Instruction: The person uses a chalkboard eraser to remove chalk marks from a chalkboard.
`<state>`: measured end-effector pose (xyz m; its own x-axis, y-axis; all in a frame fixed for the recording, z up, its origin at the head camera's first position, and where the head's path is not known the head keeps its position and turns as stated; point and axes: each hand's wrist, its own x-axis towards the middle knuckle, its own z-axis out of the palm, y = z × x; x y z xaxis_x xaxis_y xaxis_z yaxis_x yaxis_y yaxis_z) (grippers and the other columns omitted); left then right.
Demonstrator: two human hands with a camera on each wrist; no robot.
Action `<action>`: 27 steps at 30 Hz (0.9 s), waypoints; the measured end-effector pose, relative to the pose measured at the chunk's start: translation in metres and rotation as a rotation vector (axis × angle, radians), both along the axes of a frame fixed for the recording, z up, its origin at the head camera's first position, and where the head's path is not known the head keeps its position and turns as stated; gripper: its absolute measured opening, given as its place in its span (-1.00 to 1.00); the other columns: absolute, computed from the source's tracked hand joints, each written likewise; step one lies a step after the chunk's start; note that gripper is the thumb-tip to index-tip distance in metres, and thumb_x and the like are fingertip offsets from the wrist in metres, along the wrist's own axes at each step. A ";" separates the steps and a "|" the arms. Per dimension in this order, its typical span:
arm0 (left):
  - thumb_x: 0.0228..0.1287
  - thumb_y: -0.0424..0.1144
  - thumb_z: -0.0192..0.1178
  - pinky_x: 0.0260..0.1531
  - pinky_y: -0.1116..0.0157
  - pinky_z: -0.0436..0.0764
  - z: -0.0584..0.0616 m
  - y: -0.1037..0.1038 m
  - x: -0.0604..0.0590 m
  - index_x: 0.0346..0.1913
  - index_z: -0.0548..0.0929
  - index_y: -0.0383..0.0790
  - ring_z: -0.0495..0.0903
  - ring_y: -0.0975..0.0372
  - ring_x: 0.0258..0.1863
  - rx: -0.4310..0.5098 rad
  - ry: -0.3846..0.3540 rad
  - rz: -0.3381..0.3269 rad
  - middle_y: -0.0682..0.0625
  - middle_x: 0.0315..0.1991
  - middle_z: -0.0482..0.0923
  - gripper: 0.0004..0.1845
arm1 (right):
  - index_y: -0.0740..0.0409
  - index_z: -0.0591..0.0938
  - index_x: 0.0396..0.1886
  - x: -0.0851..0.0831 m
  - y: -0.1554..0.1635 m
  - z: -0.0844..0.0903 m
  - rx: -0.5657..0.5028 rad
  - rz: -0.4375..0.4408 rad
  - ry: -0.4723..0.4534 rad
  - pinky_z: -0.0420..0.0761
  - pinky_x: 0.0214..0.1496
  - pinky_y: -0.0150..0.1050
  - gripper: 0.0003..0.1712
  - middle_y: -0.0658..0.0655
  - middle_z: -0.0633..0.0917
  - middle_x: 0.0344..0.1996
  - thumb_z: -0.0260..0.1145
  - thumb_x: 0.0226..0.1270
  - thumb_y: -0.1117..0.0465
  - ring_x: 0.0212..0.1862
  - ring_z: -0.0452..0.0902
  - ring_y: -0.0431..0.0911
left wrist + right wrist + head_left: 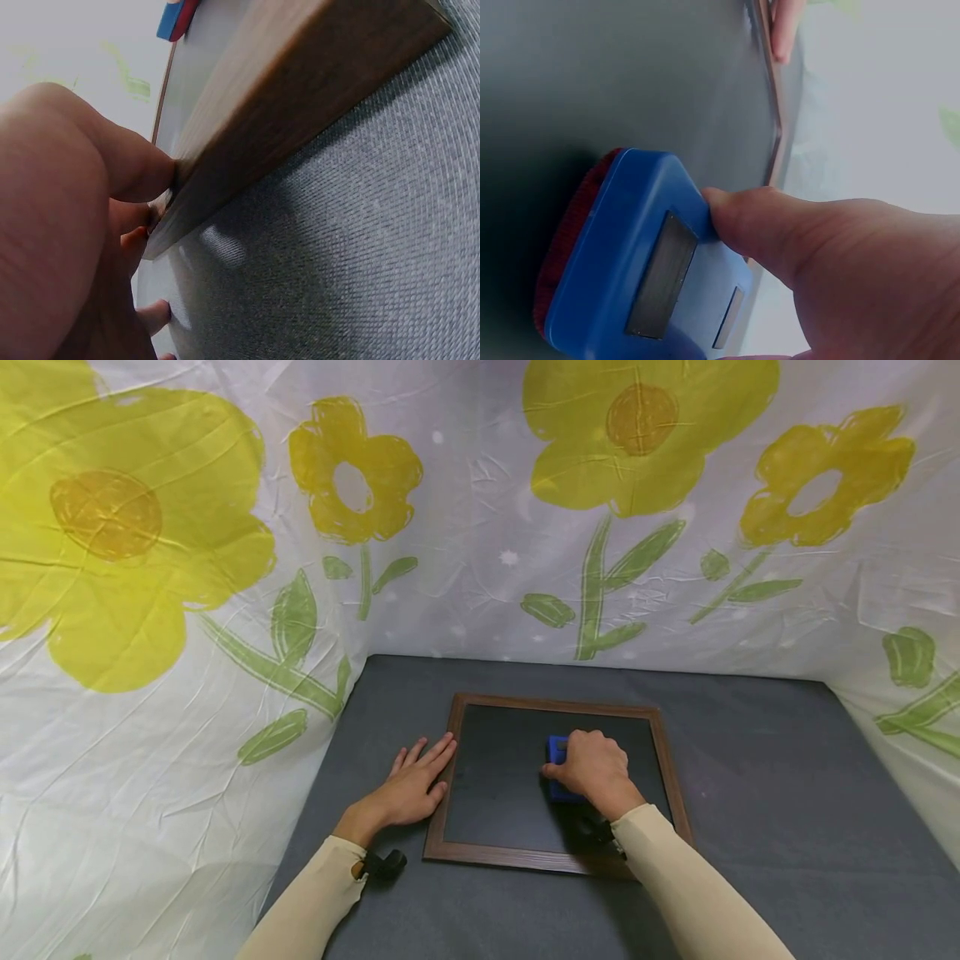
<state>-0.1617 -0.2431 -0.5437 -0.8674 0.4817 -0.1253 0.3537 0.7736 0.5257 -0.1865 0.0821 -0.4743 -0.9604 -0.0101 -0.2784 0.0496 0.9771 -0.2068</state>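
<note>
Now | grey cloth table (750, 827) | flowered sheet walls (480, 577) | left grip (411, 785) flat, right grip (595, 768) clasps eraser (557, 750)

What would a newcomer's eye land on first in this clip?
The big yellow flowers on the backdrop behind the grey table. Then the wood-framed chalkboard mid-table, where the right hand grips a blue eraser on the dark surface. The left hand lies flat against the frame's left edge.
</note>
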 end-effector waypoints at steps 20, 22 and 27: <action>0.72 -0.22 0.04 0.63 -0.47 -0.19 0.004 0.000 0.002 0.80 0.06 -0.21 -0.15 -0.34 0.77 -0.011 0.010 -0.006 -0.10 0.84 -0.11 -0.25 | 0.46 0.65 0.22 0.005 0.084 0.001 0.021 -0.097 -0.050 0.70 -0.32 0.13 -0.10 0.42 0.73 -0.20 0.52 0.38 -0.31 -0.32 0.66 0.19; 0.72 -0.22 0.04 0.63 -0.47 -0.19 0.004 0.001 0.001 0.80 0.06 -0.21 -0.15 -0.33 0.77 -0.012 0.009 -0.006 -0.09 0.84 -0.11 -0.26 | 0.46 0.65 0.21 0.005 0.092 0.001 0.023 -0.104 -0.060 0.69 -0.34 0.10 -0.10 0.42 0.72 -0.20 0.51 0.38 -0.32 -0.33 0.66 0.19; 0.72 -0.22 0.04 0.64 -0.46 -0.20 0.005 0.001 0.002 0.80 0.06 -0.21 -0.16 -0.33 0.78 -0.017 0.008 -0.003 -0.09 0.84 -0.12 -0.25 | 0.49 0.64 0.23 0.006 0.109 0.002 0.035 -0.112 -0.078 0.69 -0.32 0.12 -0.08 0.45 0.72 -0.18 0.50 0.40 -0.31 -0.32 0.66 0.20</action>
<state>-0.1597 -0.2422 -0.5388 -0.8668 0.4823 -0.1264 0.3603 0.7812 0.5099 -0.1804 0.1909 -0.4720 -0.9305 0.1072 -0.3502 0.1736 0.9711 -0.1639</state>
